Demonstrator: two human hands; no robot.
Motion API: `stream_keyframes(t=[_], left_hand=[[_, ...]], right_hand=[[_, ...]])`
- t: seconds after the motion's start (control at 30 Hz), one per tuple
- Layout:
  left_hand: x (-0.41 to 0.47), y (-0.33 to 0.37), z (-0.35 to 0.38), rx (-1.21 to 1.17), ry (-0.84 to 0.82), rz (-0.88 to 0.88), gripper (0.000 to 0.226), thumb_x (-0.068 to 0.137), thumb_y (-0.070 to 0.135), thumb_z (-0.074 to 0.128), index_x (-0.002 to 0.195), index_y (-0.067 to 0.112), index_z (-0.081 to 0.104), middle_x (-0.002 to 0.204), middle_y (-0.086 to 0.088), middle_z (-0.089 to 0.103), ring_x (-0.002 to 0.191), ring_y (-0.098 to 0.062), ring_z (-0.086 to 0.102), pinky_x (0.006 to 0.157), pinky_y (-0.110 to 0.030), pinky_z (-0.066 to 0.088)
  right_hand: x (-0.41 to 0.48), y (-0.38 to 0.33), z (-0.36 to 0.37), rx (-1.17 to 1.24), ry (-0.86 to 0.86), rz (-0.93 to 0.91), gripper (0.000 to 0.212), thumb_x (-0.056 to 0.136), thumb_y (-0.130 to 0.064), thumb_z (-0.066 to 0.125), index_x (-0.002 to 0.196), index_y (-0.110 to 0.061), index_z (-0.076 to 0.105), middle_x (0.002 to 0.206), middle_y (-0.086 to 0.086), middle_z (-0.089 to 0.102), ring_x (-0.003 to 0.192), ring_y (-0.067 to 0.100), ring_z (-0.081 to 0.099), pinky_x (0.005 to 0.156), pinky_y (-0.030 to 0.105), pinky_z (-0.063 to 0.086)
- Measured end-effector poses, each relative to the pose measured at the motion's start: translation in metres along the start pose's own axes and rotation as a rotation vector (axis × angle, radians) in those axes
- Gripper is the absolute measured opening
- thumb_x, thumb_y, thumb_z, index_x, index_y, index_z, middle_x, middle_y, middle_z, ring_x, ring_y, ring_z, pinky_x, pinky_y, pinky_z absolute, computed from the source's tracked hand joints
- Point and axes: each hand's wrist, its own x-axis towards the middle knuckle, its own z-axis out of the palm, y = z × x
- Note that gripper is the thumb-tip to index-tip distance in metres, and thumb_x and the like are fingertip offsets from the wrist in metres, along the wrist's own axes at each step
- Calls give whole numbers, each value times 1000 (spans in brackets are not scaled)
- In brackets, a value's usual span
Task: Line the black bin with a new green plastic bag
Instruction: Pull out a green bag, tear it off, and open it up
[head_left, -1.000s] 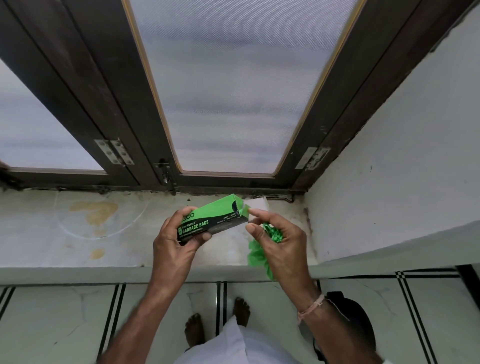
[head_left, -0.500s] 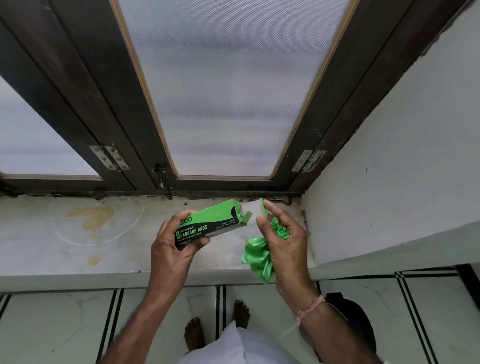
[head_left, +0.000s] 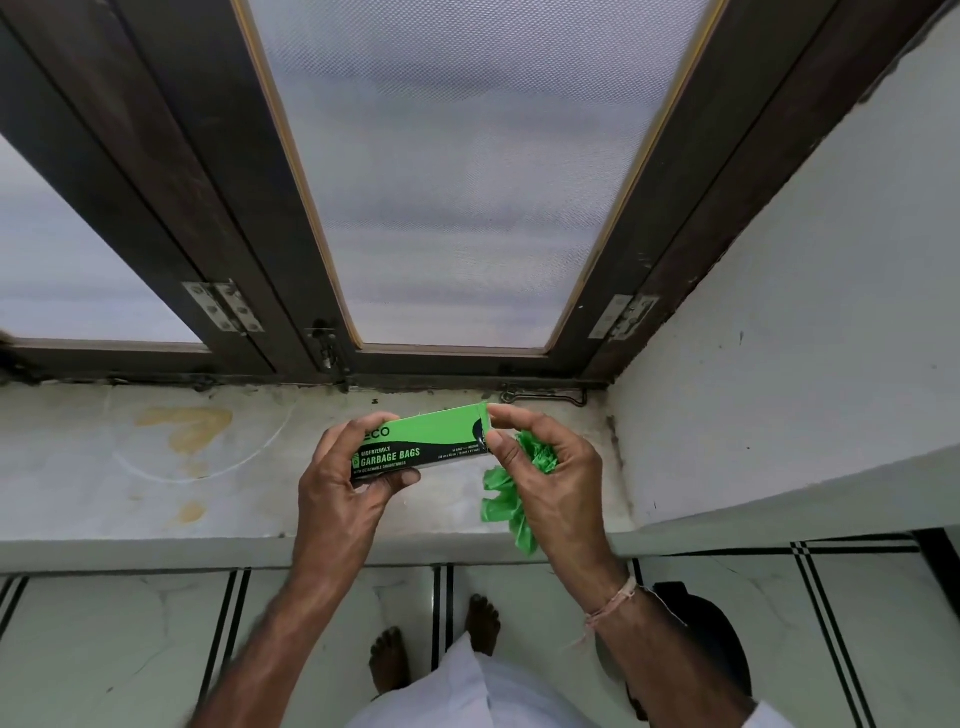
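Crinkled glossy plastic bag (head_left: 535, 457); box (head_left: 436, 439) seemingly matt cardboard.

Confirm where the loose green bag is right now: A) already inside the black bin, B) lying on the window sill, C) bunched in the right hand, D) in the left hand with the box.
C: the green bag is crumpled in the right hand, beside the garbage bag box.
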Motion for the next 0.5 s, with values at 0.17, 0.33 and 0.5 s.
stream_keyframes(t=[0.17,0.33,0.5], left_hand=[[-1,-3,-1,-6,-20,-13,56,75,10,88,125,27,68,121,2,64,111,-12,64,91,-15,54],[-2,-9,0,63,-40,-14,57,75,16,89,126,29,67,121,5,65,110,-12,64,90,-25,55],[5,-25,11,397,-44,18,62,76,40,86,133,31,65,123,6,66,107,-19,60,77,-31,52]], right_hand=[[0,8,2,29,-32,28,29,91,-14,76,120,-14,77,115,-1,76,105,5,72,73,17,60],[0,21,0,-24,-56,66,31,90,-17,77,121,-18,77,103,1,74,100,8,70,75,19,60],[4,33,-4,-79,-47,204,27,89,-28,78,116,-26,77,108,-3,73,97,4,69,75,17,58]])
